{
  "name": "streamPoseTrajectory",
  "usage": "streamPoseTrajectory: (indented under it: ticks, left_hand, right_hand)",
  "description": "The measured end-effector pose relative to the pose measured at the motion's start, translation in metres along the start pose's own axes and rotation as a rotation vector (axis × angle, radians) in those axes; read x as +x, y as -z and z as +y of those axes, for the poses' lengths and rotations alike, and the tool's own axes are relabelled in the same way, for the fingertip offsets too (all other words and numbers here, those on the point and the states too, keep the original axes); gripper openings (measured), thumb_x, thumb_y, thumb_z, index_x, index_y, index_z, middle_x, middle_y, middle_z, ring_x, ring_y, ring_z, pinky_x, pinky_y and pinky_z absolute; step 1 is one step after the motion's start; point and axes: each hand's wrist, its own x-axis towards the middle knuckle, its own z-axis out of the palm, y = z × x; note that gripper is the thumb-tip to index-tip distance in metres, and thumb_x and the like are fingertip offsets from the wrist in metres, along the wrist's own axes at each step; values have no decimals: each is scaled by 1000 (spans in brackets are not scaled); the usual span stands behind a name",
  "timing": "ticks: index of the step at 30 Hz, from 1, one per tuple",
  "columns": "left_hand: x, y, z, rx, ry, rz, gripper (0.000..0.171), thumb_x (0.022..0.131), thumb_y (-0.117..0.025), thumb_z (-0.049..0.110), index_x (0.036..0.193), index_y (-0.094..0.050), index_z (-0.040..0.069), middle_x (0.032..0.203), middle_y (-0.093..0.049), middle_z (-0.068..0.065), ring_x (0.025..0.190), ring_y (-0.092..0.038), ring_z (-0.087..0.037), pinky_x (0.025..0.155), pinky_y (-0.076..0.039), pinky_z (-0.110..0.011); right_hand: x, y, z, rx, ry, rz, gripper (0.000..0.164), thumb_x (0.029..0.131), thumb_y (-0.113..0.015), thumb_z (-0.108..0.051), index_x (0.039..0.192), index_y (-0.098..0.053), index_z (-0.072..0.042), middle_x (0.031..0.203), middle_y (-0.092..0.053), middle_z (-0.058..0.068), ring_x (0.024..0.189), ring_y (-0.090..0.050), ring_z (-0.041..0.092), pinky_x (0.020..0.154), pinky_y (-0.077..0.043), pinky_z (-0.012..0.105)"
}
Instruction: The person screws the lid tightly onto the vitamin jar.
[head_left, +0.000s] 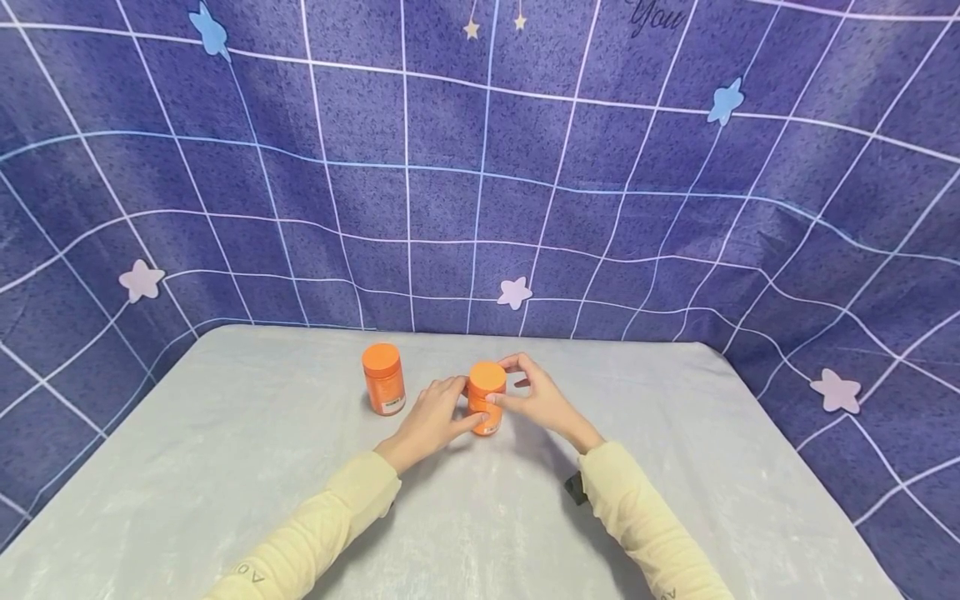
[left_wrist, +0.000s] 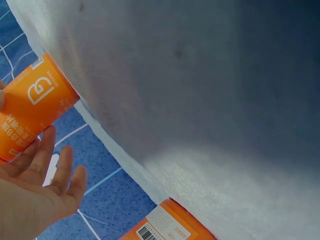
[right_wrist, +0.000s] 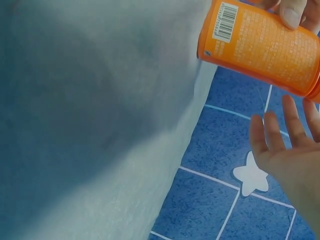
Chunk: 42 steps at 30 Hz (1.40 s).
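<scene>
An orange pill bottle (head_left: 486, 406) with a screw lid (head_left: 487, 375) stands upright on the table, between my two hands. My left hand (head_left: 431, 421) holds its body from the left, thumb across the front and fingers behind. From the right, my right hand (head_left: 540, 404) has its thumb at the lid's lower edge and its index finger curved behind the lid. In the right wrist view, the other fingers (right_wrist: 294, 125) spread out beside the lid end of the bottle (right_wrist: 260, 47). The left wrist view shows white lettering on the bottle (left_wrist: 37, 102).
A second orange bottle (head_left: 384, 380), lid on, stands upright to the left of my left hand. The table (head_left: 300, 467) wears a pale grey cloth. Behind it hangs a blue curtain (head_left: 442, 200) with grid lines and stars. A small black device (head_left: 576, 489) shows at my right wrist.
</scene>
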Motion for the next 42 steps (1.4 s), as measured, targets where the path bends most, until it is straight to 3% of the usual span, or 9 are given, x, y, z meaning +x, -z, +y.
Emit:
streamPoseTrajectory:
  ticks: [8, 13, 20, 23, 30, 37, 42]
  left_hand:
    - [1, -1, -1, -5, -3, 0, 51, 80, -66, 44, 116, -54, 9, 106, -62, -3, 98, -56, -23, 85, -42, -42]
    - [0, 1, 1, -4, 13, -7, 53, 80, -66, 43, 118, -53, 8, 109, -62, -3, 102, -56, -24, 87, -42, -43]
    - [0, 2, 2, -7, 16, -15, 54, 80, -66, 43, 119, -53, 8, 110, -61, -3, 104, -55, -24, 87, -42, -44]
    - [0, 1, 1, -9, 10, -12, 53, 80, -66, 43, 119, -53, 9, 109, -61, -3, 103, -55, -24, 87, -42, -44]
    - [0, 1, 0, -3, 0, -12, 52, 80, -66, 43, 117, -53, 9, 108, -62, -3, 102, -56, -24, 86, -42, -43]
    - [1, 0, 0, 0, -5, -10, 50, 80, -66, 43, 115, -54, 9, 107, -62, -3, 100, -55, -24, 85, -42, -42]
    - [1, 1, 0, -3, 1, -13, 49, 80, -66, 43, 115, -54, 10, 107, -62, -2, 98, -55, -22, 84, -42, -41]
  right_hand:
    - [-2, 13, -25, 48, -8, -148, 54, 80, -65, -3, 129, -42, 5, 126, -50, 21, 114, -45, 38, 94, -37, 56]
    - [3, 13, -3, 26, 16, -181, 53, 83, -64, -7, 132, -43, -4, 133, -46, 15, 116, -45, 33, 93, -40, 53]
    - [4, 16, -1, 13, 42, -193, 50, 84, -62, -9, 132, -46, -10, 135, -46, 9, 115, -46, 27, 92, -43, 47]
    - [4, 15, -3, 8, 58, -185, 49, 84, -62, -8, 131, -47, -7, 134, -46, 12, 116, -46, 30, 91, -42, 50]
    - [-3, 14, -35, 16, 53, -107, 44, 80, -65, -2, 119, -49, 8, 121, -53, 23, 114, -47, 38, 89, -40, 56]
    - [-9, 3, -42, 3, 36, 20, 40, 77, -70, -4, 108, -49, 9, 115, -55, 23, 108, -50, 37, 87, -40, 56]
    - [-9, 1, -42, 0, 31, 51, 41, 75, -72, -4, 106, -49, 9, 113, -55, 23, 108, -50, 37, 86, -40, 56]
